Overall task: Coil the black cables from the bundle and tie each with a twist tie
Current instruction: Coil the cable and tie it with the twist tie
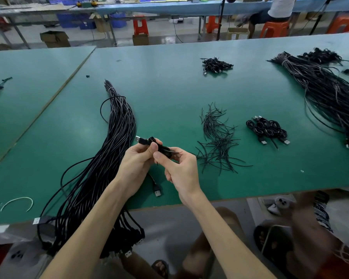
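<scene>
Both hands are closed in on one small coiled cable point(162, 149), held up just over the green worktop point(169, 87). The left hand point(136, 161) has its fingers curled round the coil's left end, thumb pressed on top. The right hand point(182, 172) pinches the coil's right end between thumb and bent fingers. A silver-tipped USB plug point(138, 139) pokes out of the coil to the left, and thin black strand ends stick out to its right and below it; whether they are a tie, I cannot tell.

Just left of the coil lies the big bundle point(117, 137) of black cables, running from far back down over the worktop's near edge. Below the coil, a loose plug point(158, 191) rests on the green. To the coil's right, a scattered heap of twist ties point(218, 141). Further right of the coil, a pile of finished coils point(267, 128). Far beyond the coil, another small pile point(217, 65), and well off to its right a second long bundle point(320, 87).
</scene>
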